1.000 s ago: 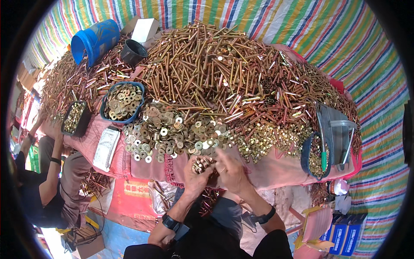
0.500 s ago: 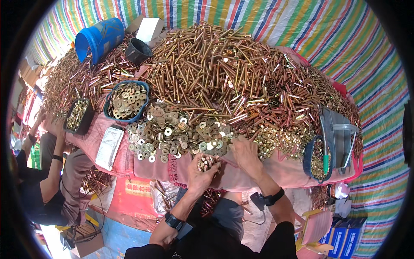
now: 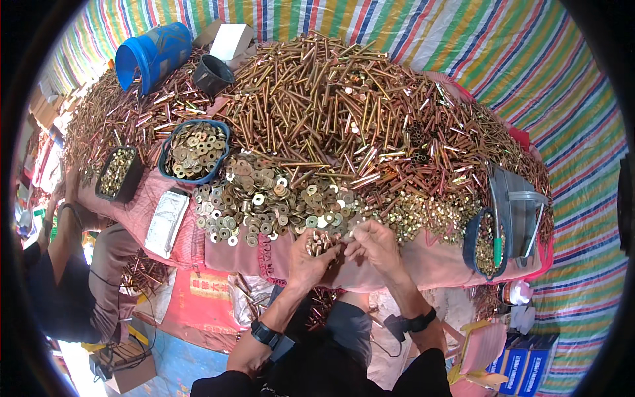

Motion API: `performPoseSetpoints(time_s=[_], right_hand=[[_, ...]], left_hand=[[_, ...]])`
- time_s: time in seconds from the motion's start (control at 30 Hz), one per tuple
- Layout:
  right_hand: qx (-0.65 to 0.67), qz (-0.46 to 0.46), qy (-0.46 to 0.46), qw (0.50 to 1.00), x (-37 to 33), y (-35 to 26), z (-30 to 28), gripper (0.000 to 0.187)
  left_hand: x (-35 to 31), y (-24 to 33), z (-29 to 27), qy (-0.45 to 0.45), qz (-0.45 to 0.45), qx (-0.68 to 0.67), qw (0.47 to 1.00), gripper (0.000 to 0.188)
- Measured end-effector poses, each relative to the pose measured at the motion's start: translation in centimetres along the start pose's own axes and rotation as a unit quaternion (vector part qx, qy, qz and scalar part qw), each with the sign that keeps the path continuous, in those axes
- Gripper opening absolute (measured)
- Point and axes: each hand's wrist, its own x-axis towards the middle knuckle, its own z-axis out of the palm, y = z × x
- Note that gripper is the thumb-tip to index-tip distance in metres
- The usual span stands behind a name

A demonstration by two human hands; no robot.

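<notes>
Bolts, a brass-coloured fistful of them [image 3: 319, 242], stand bundled in my left hand [image 3: 309, 261], heads up, at the near edge of the pink-covered table [image 3: 423, 268]. My left fingers are wrapped shut around the bunch. My right hand [image 3: 376, 243] sits just beside it, fingertips pinched together toward the bundle; whether they carry a washer or a nut I cannot tell.

Half a second ago the right hand was stretched out over the scattered washers [image 3: 258, 202]; a second ago both hands were close together as they are now. The right hand has come back to the bundle, so I judge another small part is being brought to the bolts.

Room is tight ahead: the washers lie touching the hands' working spot, and the great heap of long bolts [image 3: 331, 112] rises behind them. To the right a blue tub of small fittings [image 3: 486, 245] sits at the table edge, near a grey bin [image 3: 519, 212]. To the left lie a silver packet [image 3: 165, 221], a blue bowl of washers [image 3: 194, 151] and a black tray [image 3: 118, 173], where another person's arm [image 3: 63, 228] reaches in. Open space is only toward my lap, below the table edge.
</notes>
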Motion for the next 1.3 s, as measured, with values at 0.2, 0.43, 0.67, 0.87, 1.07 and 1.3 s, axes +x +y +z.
performPoseSetpoints(time_s=[0.2, 0.43, 0.67, 0.87, 1.07, 1.3], right_hand=[[0.013, -0.012, 0.012, 1.0, -0.9, 0.1, 0.9, 0.033], [0.031, 0.023, 0.0, 0.999, -1.5, 1.0, 0.1, 0.033], [-0.069, 0.011, 0.034, 0.997, -1.9, 0.6, 0.6, 0.026], [-0.256, -0.163, 0.025, 0.952, -1.6, -0.8, 1.3, 0.024], [-0.323, -0.245, 0.059, 0.912, -1.3, -0.8, 1.7, 0.025], [-0.314, -0.263, 0.099, 0.907, -2.1, -1.4, 3.4, 0.027]], left_hand=[[0.5, -0.6, -0.4, -0.023, -0.009, 0.059, 0.998, 0.031], [0.6, 0.6, -0.4, -0.042, -0.006, 0.125, 0.991, 0.03], [0.9, 1.5, -0.4, -0.064, -0.002, 0.117, 0.991, 0.027], [0.9, 0.9, -0.4, -0.066, 0.022, 0.114, 0.991, 0.025], [0.8, -0.1, -1.0, -0.066, 0.021, 0.099, 0.993, 0.026], [0.6, -0.5, -0.9, -0.059, 0.013, 0.07, 0.996, 0.026]])
